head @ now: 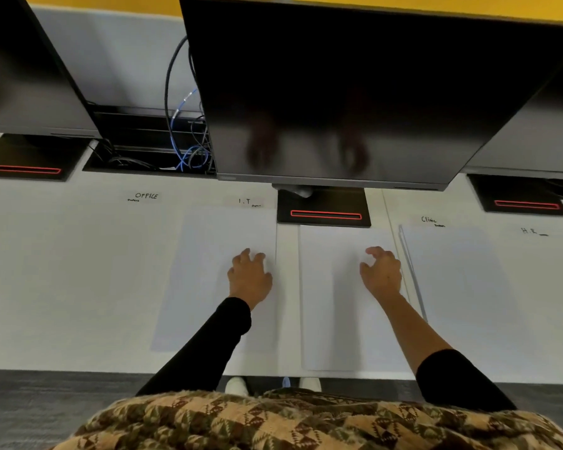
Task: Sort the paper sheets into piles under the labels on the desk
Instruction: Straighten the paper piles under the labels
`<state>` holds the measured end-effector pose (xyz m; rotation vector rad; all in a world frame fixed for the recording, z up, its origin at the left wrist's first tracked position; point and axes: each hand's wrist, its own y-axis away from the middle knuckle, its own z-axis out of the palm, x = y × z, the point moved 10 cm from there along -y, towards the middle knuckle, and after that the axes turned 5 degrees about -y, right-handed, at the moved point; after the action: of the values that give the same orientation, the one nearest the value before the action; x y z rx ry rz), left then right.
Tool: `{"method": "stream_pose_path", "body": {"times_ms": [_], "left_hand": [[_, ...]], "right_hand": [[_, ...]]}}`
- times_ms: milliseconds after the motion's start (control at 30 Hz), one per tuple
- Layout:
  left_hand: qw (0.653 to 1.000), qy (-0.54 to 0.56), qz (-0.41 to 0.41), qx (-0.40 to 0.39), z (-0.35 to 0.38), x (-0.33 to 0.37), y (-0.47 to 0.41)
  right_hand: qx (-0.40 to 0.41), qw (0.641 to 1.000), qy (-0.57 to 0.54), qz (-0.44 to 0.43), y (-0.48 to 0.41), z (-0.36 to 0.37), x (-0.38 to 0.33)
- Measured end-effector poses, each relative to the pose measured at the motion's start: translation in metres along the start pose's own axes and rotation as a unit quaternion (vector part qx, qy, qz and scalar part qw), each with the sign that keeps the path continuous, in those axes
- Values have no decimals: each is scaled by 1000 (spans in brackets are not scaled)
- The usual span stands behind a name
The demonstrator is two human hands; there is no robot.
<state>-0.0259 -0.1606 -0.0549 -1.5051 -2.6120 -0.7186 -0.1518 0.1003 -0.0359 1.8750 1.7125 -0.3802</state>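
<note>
– Under the I.T label (pixel 245 201) your left hand (pixel 249 274) lies on the I.T pile (pixel 202 287) of paper sheets, fingers loosely bent, tips on the top sheet, gripping nothing.

– Agreed. Your right hand (pixel 382 271) is over the middle sheet (pixel 329 313), near its right edge. That sheet lies just in front of the monitor stand (pixel 325 219), between the I.T pile and the Clinic pile (pixel 462 287).

– How are your right fingers set?

– Arched and spread, thumb apart, holding nothing that shows. Whether the tips touch the paper is hard to tell from up here.

– Your Clinic pile sits below the Clinic label (pixel 429 219), its sheets slightly fanned along the left edge.

– The OFFICE label (pixel 147 195) is far to your left on the desk (pixel 62 271), the H.R label (pixel 532 231) far to your right.

– One container: the cable tray (pixel 150 131) sunk into the back of your desk, left of the monitor (pixel 355 92). It holds looped blue cables (pixel 189 157) tangled with black cables (pixel 127 162).
</note>
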Motion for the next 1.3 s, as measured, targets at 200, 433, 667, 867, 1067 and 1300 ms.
{"method": "stream_pose_path", "body": {"times_ms": [200, 433, 667, 867, 1067, 1300], "left_hand": [[996, -65, -2, -60, 29, 23, 5], [997, -69, -21, -31, 30, 20, 7], [997, -43, -43, -39, 30, 21, 5], [998, -31, -35, -32, 33, 36, 8], [998, -25, 2, -52, 44, 58, 11], [990, 122, -19, -69, 36, 64, 5]], "right_hand": [[-62, 990, 120, 47, -4, -4, 37], [-85, 988, 124, 30, -8, -3, 42], [-73, 978, 195, 6, -7, -3, 31], [-42, 974, 224, 1, -4, -9, 25], [-2, 984, 180, -6, 2, -13, 21], [82, 994, -45, -49, 7, -34, 12]]}}
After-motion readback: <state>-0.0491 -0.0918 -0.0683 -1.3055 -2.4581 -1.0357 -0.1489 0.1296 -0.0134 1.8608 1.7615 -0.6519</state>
